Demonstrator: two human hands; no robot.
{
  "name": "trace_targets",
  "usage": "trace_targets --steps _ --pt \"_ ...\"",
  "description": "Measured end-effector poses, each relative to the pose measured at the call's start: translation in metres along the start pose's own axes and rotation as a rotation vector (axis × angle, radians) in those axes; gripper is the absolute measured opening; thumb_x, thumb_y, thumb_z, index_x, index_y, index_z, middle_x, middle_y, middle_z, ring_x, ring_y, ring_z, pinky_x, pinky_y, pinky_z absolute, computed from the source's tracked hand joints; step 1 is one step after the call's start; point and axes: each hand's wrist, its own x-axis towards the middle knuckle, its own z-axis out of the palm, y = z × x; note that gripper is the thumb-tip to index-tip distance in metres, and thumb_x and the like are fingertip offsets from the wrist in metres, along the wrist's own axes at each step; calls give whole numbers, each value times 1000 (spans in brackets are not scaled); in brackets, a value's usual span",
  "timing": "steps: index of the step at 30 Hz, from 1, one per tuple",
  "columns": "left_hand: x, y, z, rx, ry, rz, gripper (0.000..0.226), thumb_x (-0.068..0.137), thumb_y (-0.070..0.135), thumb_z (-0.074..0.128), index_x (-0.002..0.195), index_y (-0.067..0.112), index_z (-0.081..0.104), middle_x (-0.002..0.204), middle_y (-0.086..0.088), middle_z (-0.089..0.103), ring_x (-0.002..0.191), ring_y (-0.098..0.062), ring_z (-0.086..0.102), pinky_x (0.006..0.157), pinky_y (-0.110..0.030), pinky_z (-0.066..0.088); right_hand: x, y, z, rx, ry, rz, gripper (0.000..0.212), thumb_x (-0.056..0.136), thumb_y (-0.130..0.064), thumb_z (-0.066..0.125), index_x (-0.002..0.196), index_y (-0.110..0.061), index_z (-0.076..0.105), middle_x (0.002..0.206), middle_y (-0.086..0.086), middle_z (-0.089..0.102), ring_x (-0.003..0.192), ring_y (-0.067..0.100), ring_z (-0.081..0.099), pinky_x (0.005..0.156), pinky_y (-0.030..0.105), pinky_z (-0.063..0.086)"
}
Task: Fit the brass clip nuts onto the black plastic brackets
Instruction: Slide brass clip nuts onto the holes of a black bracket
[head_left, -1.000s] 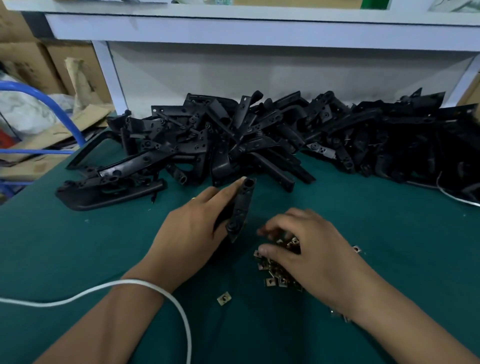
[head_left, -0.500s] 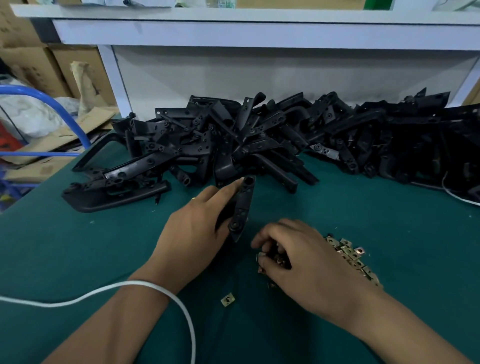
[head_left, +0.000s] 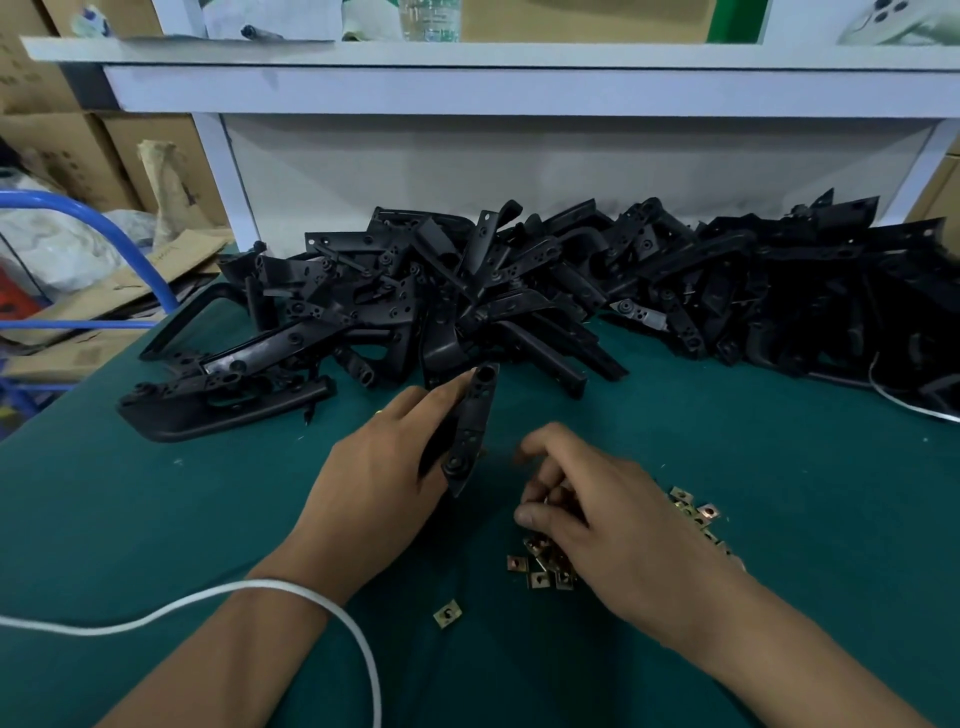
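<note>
Left hand (head_left: 379, 483) clamped on one black bracket (head_left: 470, 431), thumb and fingers curled round its length, bracket held nearly upright above the green desk (head_left: 779, 493), round-holed end uppermost and the pointed end lowest. Right hand (head_left: 613, 525) just right of that bracket, not touching it, fingers curled in toward the thumb over the scatter of brass clip nuts (head_left: 543, 564); something small apparently pinched at the fingertips (head_left: 527, 517), too blurred to say for sure that it is a nut. More of the same nuts visible past the back of the right hand, toward the right. One stray nut (head_left: 447, 613) lying alone on the desk, nearer the camera, between the two forearms and apart from the rest.

Large heap of black plastic brackets (head_left: 519, 291) stretched across the far side of the desk against a white panel (head_left: 519, 166), with a long curved black part (head_left: 223, 405) lying at the heap's left end. White cable (head_left: 291, 592) draped over the left wrist and trailing off the bottom edge. Second white cable (head_left: 904, 402) by the heap at far right. Blue tube frame (head_left: 119, 234) and cardboard boxes (head_left: 57, 150) beyond the desk's left edge.
</note>
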Motion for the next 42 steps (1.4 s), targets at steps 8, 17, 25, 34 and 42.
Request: trace_targets --steps 8,17,25,34,42 --pt "-4 9 -2 -143 95 71 31 97 51 56 127 46 49 107 22 53 88 -7 60 72 -30 52 6 -1 -6 481 231 51 36 95 -23 77 111 -49 57 107 -9 77 103 11 70 87 29 58" --pt "-7 27 1 -295 156 73 23 90 31 79 107 42 68 106 22 67 96 -3 67 78 -23 57 8 -1 -3 639 247 41 44 88 -14 85 114 -42 63 111 -2 77 102 14 72 85 23 58" --pt "-3 7 9 -8 164 58 49 96 68 49 124 29 61 113 11 64 98 -12 64 80 -39 58 8 0 -8 635 238 70 41 91 -6 79 105 -41 62 108 -5 80 102 13 76 87 19 58" --pt "-4 12 -1 75 117 87 45 95 62 60 126 30 54 97 19 45 74 -12 57 56 -35 51 8 1 -11 647 296 175 30 87 -1 82 106 -20 68 99 0 78 86 19 79 74 22 62" --pt "-4 12 2 49 -62 55 63 95 59 61 150 51 32 117 18 45 92 -12 60 70 -40 57 10 3 -10 664 289 253 41 79 -1 88 111 -17 69 101 -4 79 94 10 77 77 15 58"
